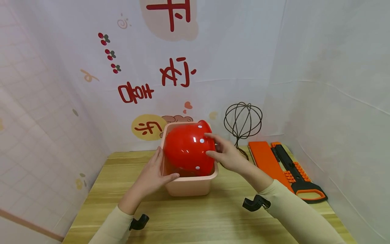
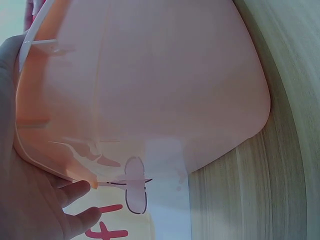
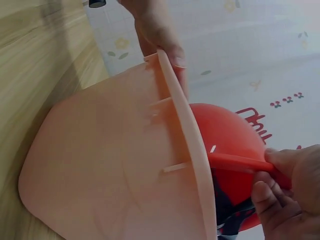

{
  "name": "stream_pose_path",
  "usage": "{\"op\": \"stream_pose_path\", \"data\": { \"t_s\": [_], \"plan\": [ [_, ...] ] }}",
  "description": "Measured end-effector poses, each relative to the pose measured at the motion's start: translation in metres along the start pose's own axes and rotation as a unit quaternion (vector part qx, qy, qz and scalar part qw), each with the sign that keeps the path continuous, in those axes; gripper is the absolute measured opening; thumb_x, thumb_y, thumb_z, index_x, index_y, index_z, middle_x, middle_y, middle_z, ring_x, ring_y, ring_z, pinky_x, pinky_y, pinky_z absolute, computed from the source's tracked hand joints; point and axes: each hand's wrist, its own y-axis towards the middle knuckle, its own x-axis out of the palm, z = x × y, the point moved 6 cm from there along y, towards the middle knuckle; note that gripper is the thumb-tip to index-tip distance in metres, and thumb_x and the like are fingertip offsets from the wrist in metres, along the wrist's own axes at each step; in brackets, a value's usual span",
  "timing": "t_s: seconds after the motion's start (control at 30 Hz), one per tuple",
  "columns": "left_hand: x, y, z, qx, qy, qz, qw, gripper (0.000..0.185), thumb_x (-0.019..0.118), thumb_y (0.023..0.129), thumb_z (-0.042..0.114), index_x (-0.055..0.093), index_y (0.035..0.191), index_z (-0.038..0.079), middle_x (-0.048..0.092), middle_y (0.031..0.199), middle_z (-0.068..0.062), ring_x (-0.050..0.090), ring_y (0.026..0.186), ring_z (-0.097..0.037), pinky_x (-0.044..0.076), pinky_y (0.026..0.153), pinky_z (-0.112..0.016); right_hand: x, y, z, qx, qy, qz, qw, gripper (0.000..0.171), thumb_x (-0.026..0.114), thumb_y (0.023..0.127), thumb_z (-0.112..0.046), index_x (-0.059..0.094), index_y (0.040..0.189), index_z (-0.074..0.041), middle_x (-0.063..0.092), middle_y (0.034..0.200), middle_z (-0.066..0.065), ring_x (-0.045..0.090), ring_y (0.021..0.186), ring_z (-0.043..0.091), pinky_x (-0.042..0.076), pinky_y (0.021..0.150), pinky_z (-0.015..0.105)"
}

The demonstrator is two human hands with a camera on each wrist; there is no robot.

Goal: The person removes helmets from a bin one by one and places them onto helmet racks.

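A glossy red helmet (image 1: 187, 149) sits tilted, dome toward me, inside a pink plastic bin (image 1: 189, 185) on the wooden table. My left hand (image 1: 161, 171) holds the bin's left rim, thumb hooked over its near corner. My right hand (image 1: 217, 149) grips the helmet's right edge. In the right wrist view my right hand (image 3: 285, 192) pinches the red helmet (image 3: 225, 135) by its brim above the bin (image 3: 110, 165), and my left hand (image 3: 160, 35) shows at the far rim. The left wrist view is filled by the bin's wall (image 2: 150, 90), with my left hand (image 2: 35, 200) under the rim.
A dark wire ball on a stem (image 1: 243, 120) stands behind the bin to the right. An orange flat case (image 1: 265, 159) and a black-and-orange tool (image 1: 297, 174) lie at the table's right edge. Printed white cloth walls close in three sides. Bare tabletop (image 1: 198, 217) lies in front.
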Motion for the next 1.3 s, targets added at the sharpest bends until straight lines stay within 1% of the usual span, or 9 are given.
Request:
{"op": "stream_pose_path", "data": {
  "t_s": [0.13, 0.23, 0.33, 0.4, 0.57, 0.7, 0.93, 1.1, 1.3],
  "plan": [
    [0.001, 0.0, 0.0, 0.008, -0.003, 0.003, 1.0, 0.134, 0.08, 0.088, 0.075, 0.005, 0.179, 0.011, 0.006, 0.185, -0.016, 0.022, 0.165, -0.051, 0.043, 0.112, -0.077, -0.005, -0.002, -0.006, -0.032, 0.007, 0.026, 0.999, 0.068, 0.074, 0.107, -0.008, 0.047, 0.168, -0.021, 0.063, 0.147, 0.012, 0.073, 0.104, 0.033, 0.067, 0.088, 0.039],
    [0.001, 0.0, 0.0, 0.014, -0.005, 0.006, 0.9999, 0.135, 0.078, 0.087, 0.078, 0.004, 0.179, 0.013, 0.006, 0.185, -0.016, 0.022, 0.165, -0.052, 0.043, 0.111, -0.078, -0.01, -0.002, -0.011, -0.061, 0.018, 0.048, 0.997, 0.068, 0.072, 0.108, -0.005, 0.045, 0.169, -0.017, 0.062, 0.145, 0.015, 0.069, 0.093, 0.032, 0.066, 0.079, 0.034],
    [0.001, 0.0, 0.001, 0.018, -0.008, 0.009, 0.9998, 0.133, 0.08, 0.088, 0.074, 0.004, 0.179, 0.014, 0.008, 0.185, -0.018, 0.024, 0.164, -0.053, 0.044, 0.11, -0.079, -0.013, -0.003, -0.017, -0.087, 0.024, 0.068, 0.994, 0.068, 0.069, 0.108, 0.0, 0.043, 0.17, -0.014, 0.062, 0.144, 0.017, 0.066, 0.085, 0.031, 0.063, 0.071, 0.03],
    [0.0, 0.0, 0.001, 0.018, -0.006, 0.008, 0.9998, 0.133, 0.08, 0.088, 0.075, 0.006, 0.179, 0.011, 0.008, 0.185, -0.019, 0.024, 0.164, -0.054, 0.044, 0.11, -0.078, -0.015, -0.004, -0.02, -0.098, 0.023, 0.081, 0.992, 0.068, 0.068, 0.108, 0.002, 0.044, 0.169, -0.014, 0.062, 0.144, 0.018, 0.067, 0.086, 0.032, 0.062, 0.068, 0.029],
    [0.001, 0.001, 0.002, 0.012, -0.001, 0.001, 0.9999, 0.136, 0.077, 0.088, 0.078, 0.009, 0.177, 0.003, 0.006, 0.185, -0.018, 0.021, 0.165, -0.052, 0.041, 0.113, -0.077, -0.022, -0.007, -0.027, -0.116, 0.021, 0.116, 0.986, 0.068, 0.067, 0.108, 0.003, 0.045, 0.169, -0.017, 0.062, 0.145, 0.016, 0.066, 0.087, 0.031, 0.061, 0.069, 0.027],
    [0.001, 0.002, 0.001, 0.01, -0.003, 0.0, 0.9999, 0.134, 0.079, 0.089, 0.074, 0.008, 0.177, 0.003, 0.006, 0.185, -0.017, 0.019, 0.166, -0.05, 0.038, 0.116, -0.077, -0.028, -0.009, -0.03, -0.122, 0.038, 0.15, 0.98, 0.068, 0.067, 0.108, 0.003, 0.045, 0.169, -0.017, 0.062, 0.142, 0.015, 0.063, 0.084, 0.026, 0.06, 0.068, 0.025],
    [0.002, 0.003, 0.0, 0.007, -0.002, -0.007, 1.0, 0.136, 0.074, 0.089, 0.081, 0.008, 0.176, 0.001, 0.002, 0.185, -0.016, 0.016, 0.167, -0.048, 0.034, 0.123, -0.072, -0.044, -0.01, -0.038, -0.149, 0.06, 0.189, 0.969, 0.065, 0.064, 0.11, 0.003, 0.045, 0.169, -0.016, 0.061, 0.137, 0.014, 0.057, 0.078, 0.024, 0.057, 0.066, 0.024],
    [0.002, 0.003, 0.0, 0.011, 0.004, -0.006, 0.9999, 0.137, 0.071, 0.089, 0.084, 0.007, 0.176, 0.0, 0.002, 0.185, -0.017, 0.016, 0.167, -0.047, 0.031, 0.126, -0.069, -0.053, -0.012, -0.04, -0.156, 0.067, 0.216, 0.961, 0.067, 0.062, 0.111, 0.003, 0.043, 0.171, -0.018, 0.061, 0.144, 0.013, 0.057, 0.076, 0.021, 0.056, 0.066, 0.021],
    [0.003, 0.005, -0.001, 0.013, 0.0, 0.0, 0.9999, 0.136, 0.071, 0.09, 0.083, 0.007, 0.176, 0.0, 0.002, 0.185, -0.017, 0.017, 0.167, -0.048, 0.031, 0.126, -0.07, -0.066, -0.013, -0.044, -0.17, 0.095, 0.238, 0.951, 0.066, 0.062, 0.111, 0.001, 0.042, 0.171, -0.018, 0.057, 0.155, 0.016, 0.061, 0.082, 0.019, 0.057, 0.067, 0.019]
  ]
}}
